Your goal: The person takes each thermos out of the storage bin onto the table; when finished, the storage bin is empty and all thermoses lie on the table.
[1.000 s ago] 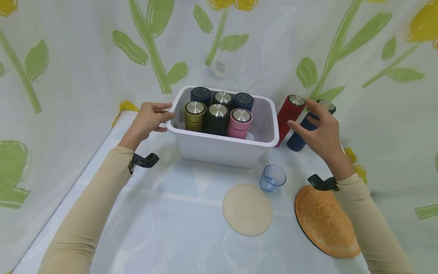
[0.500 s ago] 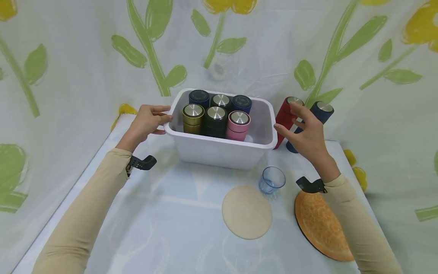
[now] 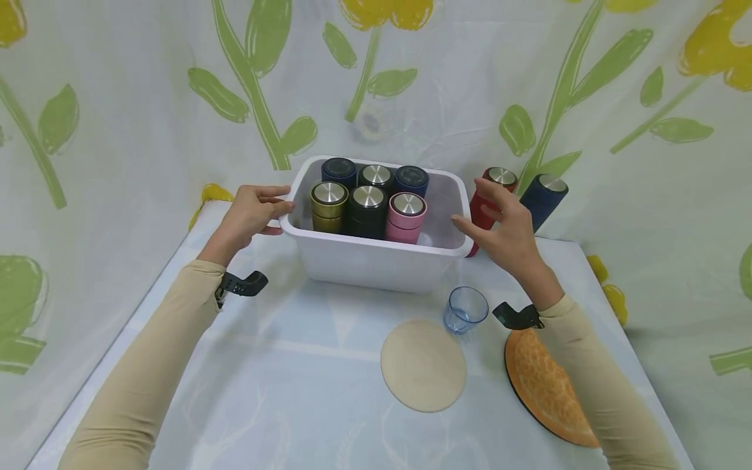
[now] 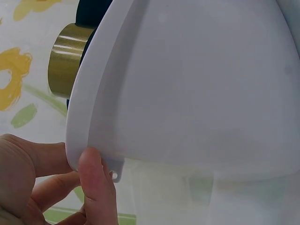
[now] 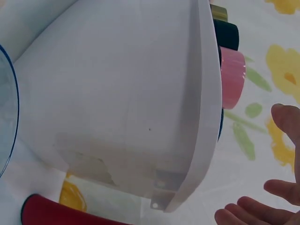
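A white plastic bin (image 3: 364,264) holds several upright flasks, among them a gold flask (image 3: 329,207), a black flask (image 3: 365,219) and a pink flask (image 3: 405,223). At the bin's left end my left hand (image 3: 249,212) pinches the rim, with the thumb (image 4: 96,183) on the front side and fingers behind. My right hand (image 3: 505,228) is over the bin's right end, thumb and fingers spread apart and nothing between them. In the right wrist view its fingers (image 5: 255,213) stand apart from the rim. Beyond that hand, partly hidden, is a red flask (image 3: 484,202).
A dark blue flask (image 3: 545,199) stands beside the red one at the back right. In front of the bin are a blue-tinted glass (image 3: 466,310) and a round beige disc (image 3: 423,365). My right forearm overlaps a brown round mat (image 3: 540,385). Flowered cloth hangs behind.
My right hand has moved left, from beside the red and blue flasks to the bin's right rim. The left hand keeps its place on the bin's left rim.
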